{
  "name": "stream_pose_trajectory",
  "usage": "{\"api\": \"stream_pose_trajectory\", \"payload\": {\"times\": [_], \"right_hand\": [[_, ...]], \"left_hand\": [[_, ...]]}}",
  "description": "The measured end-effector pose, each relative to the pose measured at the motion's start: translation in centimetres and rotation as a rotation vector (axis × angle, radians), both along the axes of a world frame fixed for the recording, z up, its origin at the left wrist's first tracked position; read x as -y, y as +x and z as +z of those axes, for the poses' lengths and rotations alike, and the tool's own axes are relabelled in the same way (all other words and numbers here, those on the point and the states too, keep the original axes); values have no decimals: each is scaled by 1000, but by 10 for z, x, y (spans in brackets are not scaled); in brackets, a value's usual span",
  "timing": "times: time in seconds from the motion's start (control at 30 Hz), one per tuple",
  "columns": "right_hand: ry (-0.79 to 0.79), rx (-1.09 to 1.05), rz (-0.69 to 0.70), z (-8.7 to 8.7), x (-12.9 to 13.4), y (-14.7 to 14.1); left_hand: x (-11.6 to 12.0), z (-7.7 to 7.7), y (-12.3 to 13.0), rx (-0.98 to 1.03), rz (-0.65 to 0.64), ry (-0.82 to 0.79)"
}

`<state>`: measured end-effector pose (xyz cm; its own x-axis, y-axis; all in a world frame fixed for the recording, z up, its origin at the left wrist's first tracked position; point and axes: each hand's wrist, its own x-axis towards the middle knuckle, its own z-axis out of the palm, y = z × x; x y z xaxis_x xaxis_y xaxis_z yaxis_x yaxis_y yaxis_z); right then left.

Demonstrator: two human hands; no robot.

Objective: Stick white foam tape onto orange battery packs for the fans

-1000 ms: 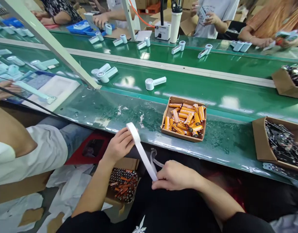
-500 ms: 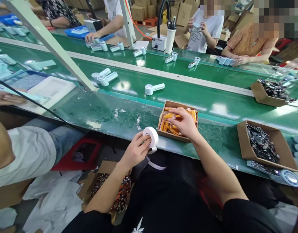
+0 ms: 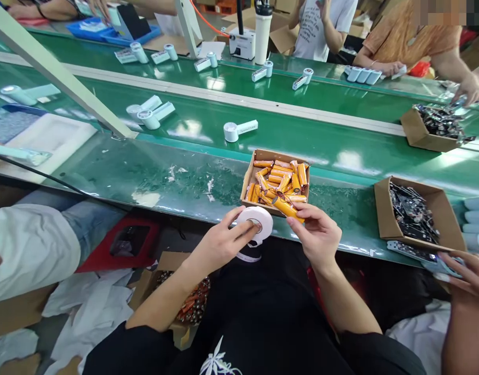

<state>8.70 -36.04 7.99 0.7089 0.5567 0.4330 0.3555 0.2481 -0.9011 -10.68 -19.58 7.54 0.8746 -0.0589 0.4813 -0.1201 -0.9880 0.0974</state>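
Note:
My left hand (image 3: 224,240) grips a roll of white tape (image 3: 264,220), with fingers through its core. In my right hand (image 3: 319,234) an orange cylindrical battery (image 3: 285,207) is pinched between thumb and fingers, one end tilted up toward the tape. The battery and the roll are close but apart. Just beyond both hands a small cardboard box (image 3: 247,179) full of orange batteries (image 3: 280,177) sits on the bench edge. A loose strip of tape hangs below the roll.
Handheld fans (image 3: 231,132) lie on the green conveyor (image 3: 200,122). At the right stands a cardboard box (image 3: 383,208) of dark metallic parts, with a co-worker's hand (image 3: 468,273) near it. A slanted metal post (image 3: 63,70) rises at left. Below is a carton of batteries (image 3: 194,302).
My right hand has come out of the box toward me with one orange battery. My left hand has shifted right and turned the tape roll. The view has tilted down.

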Motion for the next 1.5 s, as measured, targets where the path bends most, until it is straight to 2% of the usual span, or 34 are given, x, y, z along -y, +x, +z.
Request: {"api": "stream_pose_trajectory", "payload": {"times": [0.13,0.23,0.33,0.43,0.5,0.57,0.6,0.67,0.73,0.77,0.83,0.9,0.93,1.0,1.07,1.1,1.13,1.17,1.2,1.27,1.33,1.37,1.43,1.5], "right_hand": [[-137,67,134,-4,9,3],[-275,82,282,0,16,13],[-417,-61,490,17,18,32],[-654,-20,698,41,14,53],[-730,11,701,47,11,59],[-603,-128,587,39,6,51],[-471,-248,495,30,3,42],[-156,-483,252,5,-2,17],[80,-638,24,-19,-5,-6],[134,-681,-25,-26,-5,-12],[145,-702,-16,-30,-2,-5],[144,-628,-23,-19,6,24],[168,-563,-73,-10,12,44],[232,-425,-215,7,26,85],[232,-354,-271,13,39,114],[206,-357,-257,9,45,122],[175,-378,-226,1,51,126],[145,-410,-192,-9,57,127],[125,-445,-166,-22,63,125],[104,-510,-157,-45,79,119],[93,-557,-193,-61,96,115],[85,-571,-214,-64,104,114],[64,-574,-258,-67,116,114],[37,-551,-302,-68,123,117]], "left_hand": [[-1,7,2,-22,-43,140],[-7,17,2,-93,-117,132],[-14,35,8,-167,-210,80],[-18,58,21,-261,-298,29],[-19,71,29,-314,-320,38],[-18,77,34,-312,-271,74],[-17,76,36,-287,-237,91],[-8,65,40,-195,-176,106],[10,44,44,-76,-118,83],[23,31,46,-17,-85,54],[50,7,45,69,-63,-41],[65,-13,31,86,-118,-146],[62,-21,20,87,-143,-179],[31,-36,-5,116,-76,-183],[-26,-49,-25,203,186,-127],[-57,-55,-31,209,253,-132],[-85,-58,-36,182,249,-168],[-107,-59,-39,142,317,-250],[-123,-58,-40,120,398,-319],[-137,-47,-33,121,546,-427],[-139,-28,-9,162,634,-448],[-139,-17,12,169,645,-436],[-140,7,70,95,633,-377],[-147,24,140,-32,578,-257]]}}
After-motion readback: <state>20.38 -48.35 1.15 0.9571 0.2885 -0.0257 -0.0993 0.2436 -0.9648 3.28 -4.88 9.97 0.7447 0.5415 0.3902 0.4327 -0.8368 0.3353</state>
